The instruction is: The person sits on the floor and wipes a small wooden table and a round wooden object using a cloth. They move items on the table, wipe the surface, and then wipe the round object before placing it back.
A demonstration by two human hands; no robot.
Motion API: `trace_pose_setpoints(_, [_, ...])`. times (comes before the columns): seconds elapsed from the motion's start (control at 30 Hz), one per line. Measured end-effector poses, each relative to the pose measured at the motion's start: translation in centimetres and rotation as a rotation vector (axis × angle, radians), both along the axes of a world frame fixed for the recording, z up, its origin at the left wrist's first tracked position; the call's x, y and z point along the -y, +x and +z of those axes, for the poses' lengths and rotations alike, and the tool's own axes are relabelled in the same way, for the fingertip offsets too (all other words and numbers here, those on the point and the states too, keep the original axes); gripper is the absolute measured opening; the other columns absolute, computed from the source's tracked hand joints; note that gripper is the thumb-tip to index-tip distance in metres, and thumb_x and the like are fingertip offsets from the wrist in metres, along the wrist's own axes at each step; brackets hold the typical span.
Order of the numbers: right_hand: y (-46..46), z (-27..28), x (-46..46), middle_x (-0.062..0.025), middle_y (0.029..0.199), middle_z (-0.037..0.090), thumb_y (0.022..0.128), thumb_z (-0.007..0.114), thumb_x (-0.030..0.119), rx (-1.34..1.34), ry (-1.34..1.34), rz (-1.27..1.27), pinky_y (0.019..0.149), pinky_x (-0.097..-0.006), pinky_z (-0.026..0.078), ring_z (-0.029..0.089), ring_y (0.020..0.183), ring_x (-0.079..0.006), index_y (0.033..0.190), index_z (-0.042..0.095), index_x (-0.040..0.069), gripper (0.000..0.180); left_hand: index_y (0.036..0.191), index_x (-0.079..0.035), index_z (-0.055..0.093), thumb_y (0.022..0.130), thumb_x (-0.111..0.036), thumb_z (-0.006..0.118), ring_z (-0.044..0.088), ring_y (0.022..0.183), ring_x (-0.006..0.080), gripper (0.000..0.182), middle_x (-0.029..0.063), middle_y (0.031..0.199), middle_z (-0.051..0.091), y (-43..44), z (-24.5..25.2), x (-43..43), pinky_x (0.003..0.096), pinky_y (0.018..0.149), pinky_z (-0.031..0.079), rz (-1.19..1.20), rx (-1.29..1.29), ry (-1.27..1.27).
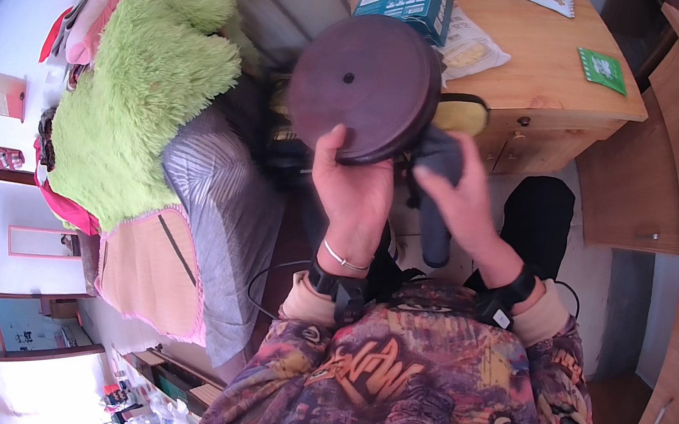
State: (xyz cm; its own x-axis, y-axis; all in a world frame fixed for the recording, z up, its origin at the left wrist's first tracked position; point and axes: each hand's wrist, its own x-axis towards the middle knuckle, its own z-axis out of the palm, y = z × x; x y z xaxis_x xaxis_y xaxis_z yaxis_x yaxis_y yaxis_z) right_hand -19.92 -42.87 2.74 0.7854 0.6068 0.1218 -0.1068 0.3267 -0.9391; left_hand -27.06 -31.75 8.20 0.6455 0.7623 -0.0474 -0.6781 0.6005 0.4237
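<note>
A round, dark maroon case or lid [362, 84] with a small dark hole at its centre is tilted up before me. My left hand [352, 191] grips its near edge, the thumb lying on the flat face. Just to its right, my right hand [463, 197] has a dark grey cloth-like piece [436, 226] between thumb and fingers. That piece hangs down towards my lap and also touches or passes behind the round thing's rim. Motion blurs the hand and cloth, so their exact contact is unclear. Behind them shows a yellow item with black edging [464, 115].
A wooden desk [531, 76] stands ahead, bearing a teal box [410, 0], a clear plastic packet [472, 47] and a green sachet [603, 71]. Wooden cabinets [642, 171] line the right. To the left is a bed with a fluffy green blanket [133, 95].
</note>
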Motion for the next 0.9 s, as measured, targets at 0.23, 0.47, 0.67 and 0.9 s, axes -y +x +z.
trace_pose_setpoints(0.23, [0.9,-2.4,-0.8,-0.0094,0.101,0.065,0.086,0.075,0.004,-0.278,0.134,0.244,0.072,-0.0326,0.058,0.067,0.086,-0.0166,0.120,0.054,0.002,0.040,0.139,-0.003,0.050,0.086,-0.012,0.062,0.049,0.134,0.0324,0.055,0.0139,0.142,0.054,-1.7,-0.4,-0.9,0.0530,0.115,0.036,-0.073,0.000,-0.001])
trace_pose_setpoints(0.47, [5.8,-0.3,2.5,-0.0108,0.119,0.062,0.100,0.060,0.024,-0.522,0.460,0.041,0.085,-0.0367,0.057,0.066,0.100,-0.0212,0.140,0.047,0.004,0.047,0.141,0.001,0.049,0.083,-0.014,0.061,0.047,0.136,0.0380,0.060,0.0198,0.144,0.052,-4.5,-2.3,-4.0,0.0575,0.117,0.034,-0.180,0.127,0.021])
trace_pose_setpoints(0.67, [6.2,1.7,1.3,-0.0054,0.118,0.061,0.094,0.065,0.009,0.226,0.195,0.056,0.090,-0.0248,0.047,0.056,0.102,-0.0088,0.137,0.047,-0.001,0.048,0.142,0.003,0.046,0.078,-0.009,0.060,0.048,0.134,0.0403,0.066,0.0229,0.143,0.051,-4.9,-4.1,-3.5,0.0580,0.115,0.038,-0.274,0.140,0.044])
trace_pose_setpoints(0.9, [5.2,0.9,1.1,0.0008,0.100,0.061,0.095,0.066,0.008,0.051,0.239,0.092,0.085,-0.0237,0.046,0.054,0.096,-0.0049,0.118,0.057,0.001,0.026,0.140,0.000,0.049,0.075,-0.007,0.065,0.051,0.130,0.0363,0.067,0.0172,0.139,0.055,-5.5,-5.4,-6.1,0.0517,0.114,0.040,-0.390,0.033,0.127])
